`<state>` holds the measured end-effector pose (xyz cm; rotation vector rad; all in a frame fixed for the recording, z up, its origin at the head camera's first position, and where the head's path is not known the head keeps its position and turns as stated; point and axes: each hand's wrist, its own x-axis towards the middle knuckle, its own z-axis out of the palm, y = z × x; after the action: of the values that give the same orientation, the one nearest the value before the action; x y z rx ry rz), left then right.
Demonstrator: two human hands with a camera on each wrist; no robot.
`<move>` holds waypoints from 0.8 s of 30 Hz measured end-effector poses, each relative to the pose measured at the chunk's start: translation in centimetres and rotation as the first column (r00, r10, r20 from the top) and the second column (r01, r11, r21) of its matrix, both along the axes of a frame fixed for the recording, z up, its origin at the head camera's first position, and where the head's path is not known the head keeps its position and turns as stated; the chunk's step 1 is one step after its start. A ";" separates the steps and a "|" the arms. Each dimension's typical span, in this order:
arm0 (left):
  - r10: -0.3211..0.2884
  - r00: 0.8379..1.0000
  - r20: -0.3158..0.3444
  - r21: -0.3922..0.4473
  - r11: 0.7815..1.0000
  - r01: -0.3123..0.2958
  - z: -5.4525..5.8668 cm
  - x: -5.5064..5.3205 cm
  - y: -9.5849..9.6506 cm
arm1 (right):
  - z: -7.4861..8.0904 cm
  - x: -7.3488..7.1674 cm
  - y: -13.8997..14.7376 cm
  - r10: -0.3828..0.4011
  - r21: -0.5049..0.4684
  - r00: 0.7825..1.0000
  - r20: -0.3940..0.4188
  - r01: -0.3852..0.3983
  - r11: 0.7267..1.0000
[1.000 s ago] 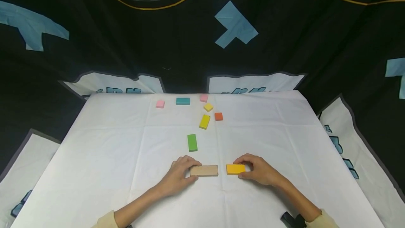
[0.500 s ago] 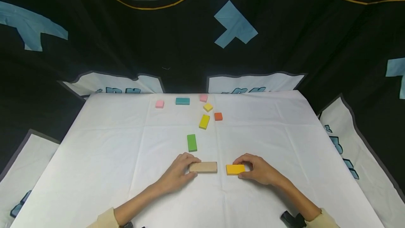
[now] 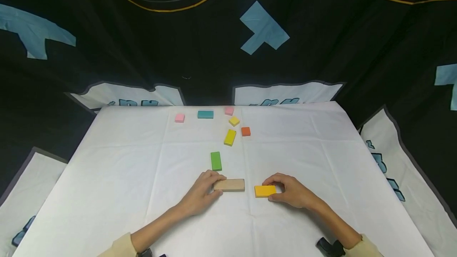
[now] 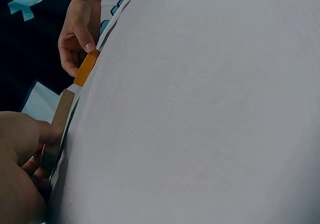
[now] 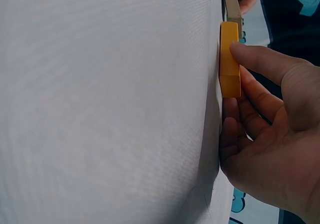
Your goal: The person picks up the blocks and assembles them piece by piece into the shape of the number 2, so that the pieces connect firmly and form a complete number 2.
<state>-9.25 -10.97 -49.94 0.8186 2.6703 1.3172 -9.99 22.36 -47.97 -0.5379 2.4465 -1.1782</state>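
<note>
My left hand [image 3: 200, 194] pinches the left end of a plain wooden block [image 3: 232, 185], thumb on the near side and fingers on the far side. In the left wrist view the wooden block [image 4: 60, 119] shows between thumb and fingers. To the right, my right hand [image 3: 292, 192] grips the right end of an orange-yellow block [image 3: 263, 191]. The right wrist view shows the thumb against this orange-yellow block [image 5: 229, 53]. A small gap separates the two blocks, the wooden one lying slightly farther from me. Just beyond the wooden block lies a green block [image 3: 216, 161].
Farther back on the white cloth-covered table [image 3: 118, 193] lie a yellow block [image 3: 230, 137], a small yellow block [image 3: 234, 121], an orange-red block [image 3: 245, 131], a teal block [image 3: 205, 114] and two pink blocks [image 3: 179, 118]. A black curtain [image 3: 210, 50] hangs behind.
My left hand has slid the wooden block away from me, closer to the green block. The right hand and the orange-yellow block have stayed in place.
</note>
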 end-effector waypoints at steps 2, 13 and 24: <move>0.004 1.000 -0.005 -0.002 1.000 -0.004 -0.1 0.0 0.1 | 0.0 0.0 0.0 -0.001 -0.002 1.000 0.002 0.001 1.000; 0.023 0.999 -0.035 -0.015 1.000 -0.023 -0.5 -0.1 0.4 | 0.0 0.0 0.0 -0.004 0.000 1.000 0.000 0.004 1.000; 0.040 0.999 -0.026 -0.020 0.999 -0.040 -0.3 0.1 0.6 | 0.1 0.0 -0.2 -0.022 -0.001 1.000 0.019 0.022 1.000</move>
<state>-9.18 -10.33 -50.24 0.7894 2.7295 1.2936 -9.95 22.15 -47.90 -0.4997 2.4419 -1.1886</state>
